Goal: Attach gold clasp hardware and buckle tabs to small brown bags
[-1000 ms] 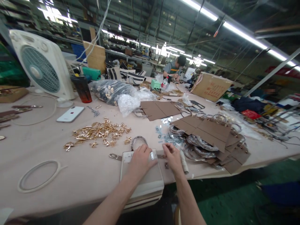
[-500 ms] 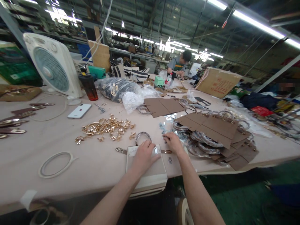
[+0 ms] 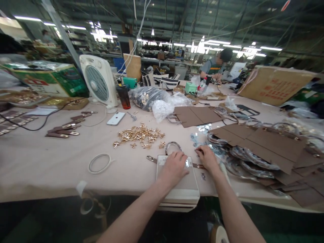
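My left hand (image 3: 174, 167) lies palm down, fingers spread, on a flat white bag body (image 3: 187, 187) at the table's near edge. A brown strap with metal ends (image 3: 153, 158) runs under it, and a small metal plate (image 3: 187, 163) sits by my fingers. My right hand (image 3: 207, 158) rests beside the bag with its fingers curled down among small silver parts (image 3: 196, 139); what they hold, if anything, is hidden. A wrapped round handle (image 3: 172, 146) lies just behind the bag.
A pile of gold fittings (image 3: 140, 135) lies mid-table, a white ring (image 3: 99, 163) to the left. Cardboard sheets and wrapped handles (image 3: 258, 143) crowd the right. A phone (image 3: 115, 118), fan (image 3: 97, 81), cup (image 3: 124, 96) and plastic bags (image 3: 152, 98) stand behind. A person (image 3: 215, 65) works at the far end.
The view has swung left and pulled back. My right hand moved from the strap's end out toward the silver parts. My left hand stayed on the bag.
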Motion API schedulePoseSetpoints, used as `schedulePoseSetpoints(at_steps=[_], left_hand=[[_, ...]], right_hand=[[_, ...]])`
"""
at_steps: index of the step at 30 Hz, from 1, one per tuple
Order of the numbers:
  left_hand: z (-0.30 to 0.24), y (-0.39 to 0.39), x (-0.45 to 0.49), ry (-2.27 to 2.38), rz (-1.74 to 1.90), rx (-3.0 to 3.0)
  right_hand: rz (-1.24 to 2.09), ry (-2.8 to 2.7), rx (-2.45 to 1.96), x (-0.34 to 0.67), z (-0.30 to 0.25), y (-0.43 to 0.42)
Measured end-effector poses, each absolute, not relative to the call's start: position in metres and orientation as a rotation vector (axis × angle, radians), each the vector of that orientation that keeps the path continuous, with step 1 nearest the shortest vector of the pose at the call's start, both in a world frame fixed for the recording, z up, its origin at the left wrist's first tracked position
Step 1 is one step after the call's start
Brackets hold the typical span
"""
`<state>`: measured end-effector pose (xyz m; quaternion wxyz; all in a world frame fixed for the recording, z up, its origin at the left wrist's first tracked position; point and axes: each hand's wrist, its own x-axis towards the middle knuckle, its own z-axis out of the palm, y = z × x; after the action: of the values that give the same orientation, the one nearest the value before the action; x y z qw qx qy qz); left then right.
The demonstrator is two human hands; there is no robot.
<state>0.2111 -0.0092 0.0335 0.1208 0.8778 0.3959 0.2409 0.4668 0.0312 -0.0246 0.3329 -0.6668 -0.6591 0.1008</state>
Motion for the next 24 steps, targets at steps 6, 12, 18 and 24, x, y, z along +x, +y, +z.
schedulePoseSetpoints(at_steps=[6,12,18,24], left_hand=[[0.03,-0.016,0.164,1.3,0.894,2.405],[0.002,-0.01,0.125,1.251,1.025,2.162],[-0.008,-0.008,0.115,1.198,1.047,2.068],[-0.003,-0.011,0.111,1.164,1.028,2.022]], right_hand=[[0.298,-1.596,-1.653,0.463,-0.027,0.024],[0.304,-1.439,-1.639,0.459,-0.013,0.021],[0.78,-0.955,-1.324,0.408,0.016,0.001],[1.1,-1.132,-1.198,0.325,0.035,-0.026]])
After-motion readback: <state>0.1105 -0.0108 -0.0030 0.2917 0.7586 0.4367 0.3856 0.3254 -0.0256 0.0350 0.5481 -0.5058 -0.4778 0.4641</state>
